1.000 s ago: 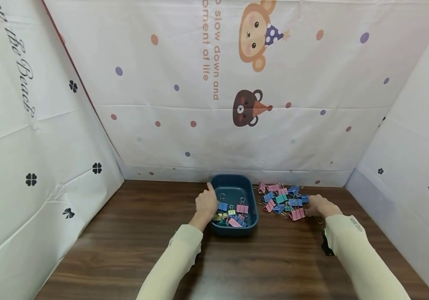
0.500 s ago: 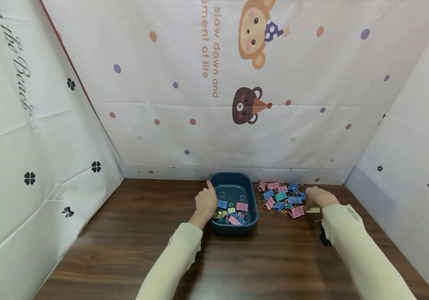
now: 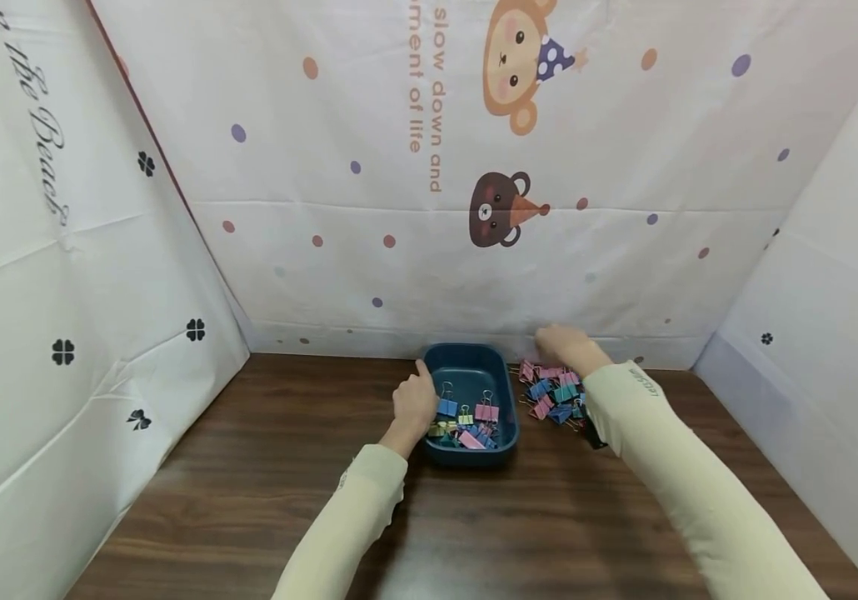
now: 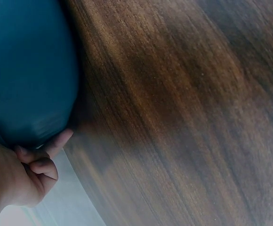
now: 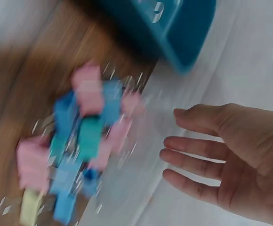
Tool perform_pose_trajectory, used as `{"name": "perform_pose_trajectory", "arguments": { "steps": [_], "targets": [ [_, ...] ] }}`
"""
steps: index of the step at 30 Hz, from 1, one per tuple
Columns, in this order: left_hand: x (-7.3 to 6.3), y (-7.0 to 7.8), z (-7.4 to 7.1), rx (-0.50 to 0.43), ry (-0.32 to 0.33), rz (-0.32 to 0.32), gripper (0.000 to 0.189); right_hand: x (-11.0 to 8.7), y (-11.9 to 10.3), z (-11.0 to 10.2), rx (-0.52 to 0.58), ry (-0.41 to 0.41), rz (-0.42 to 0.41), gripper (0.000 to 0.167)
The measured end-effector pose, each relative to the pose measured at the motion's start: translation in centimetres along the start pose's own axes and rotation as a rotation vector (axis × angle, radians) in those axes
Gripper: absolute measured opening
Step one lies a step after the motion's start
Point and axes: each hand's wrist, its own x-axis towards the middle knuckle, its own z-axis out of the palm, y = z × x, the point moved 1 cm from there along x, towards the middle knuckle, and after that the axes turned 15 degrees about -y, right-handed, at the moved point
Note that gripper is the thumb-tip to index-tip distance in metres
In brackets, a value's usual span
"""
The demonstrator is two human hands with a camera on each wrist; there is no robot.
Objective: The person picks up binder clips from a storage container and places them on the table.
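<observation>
My left hand grips the left side of a dark teal plastic box; in the left wrist view one finger stretches along the outer wall and others are curled. Blue, yellow, green and pink binder clips lie inside, toward its near end. My right hand is above the back of a loose pile of binder clips, to the right of the box. The right wrist view shows its fingers straight and spread, with nothing visible between them. The right forearm covers part of the pile in the head view.
Brown wood-grain table lies under everything. A white patterned sheet rises right behind the box and pile, and similar sheets flank both sides. A light yellow clip lies at the pile's edge.
My right hand has left the right end of the pile and moved left and up, over its back edge. The left hand and the box have stayed in place.
</observation>
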Motion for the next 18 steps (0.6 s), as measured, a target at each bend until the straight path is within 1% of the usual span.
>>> {"name": "perform_pose_trajectory", "arguments": {
  "steps": [3, 5, 7, 8, 11, 14, 18],
  "targets": [
    [0.0, -0.1, 0.0, 0.009, 0.004, 0.001, 0.077, 2.1, -2.7, -0.2, -0.021, 0.029, -0.024, 0.017],
    [0.0, -0.1, -0.1, 0.011, 0.003, -0.003, 0.077, 3.3, -4.5, -0.1, -0.027, 0.038, -0.042, 0.011],
    [0.0, -0.1, -0.2, 0.014, 0.003, -0.013, 0.077, 4.4, -6.2, 0.2, -0.026, 0.032, -0.066, 0.008],
    [0.0, -0.1, -0.2, 0.012, 0.007, -0.015, 0.077, 5.0, -7.1, 0.4, -0.023, 0.026, -0.092, 0.010],
    [0.0, -0.1, -0.2, 0.015, 0.004, -0.012, 0.077, 6.1, -9.3, 1.3, -0.003, -0.022, -0.191, 0.025],
    [0.0, -0.1, -0.1, 0.017, -0.001, 0.005, 0.077, 6.9, -10.9, 2.3, 0.035, -0.085, -0.285, 0.032],
    [0.0, -0.2, -0.1, 0.018, -0.003, 0.004, 0.077, 7.6, -12.0, 3.3, 0.064, -0.123, -0.335, 0.029]
  ]
}}
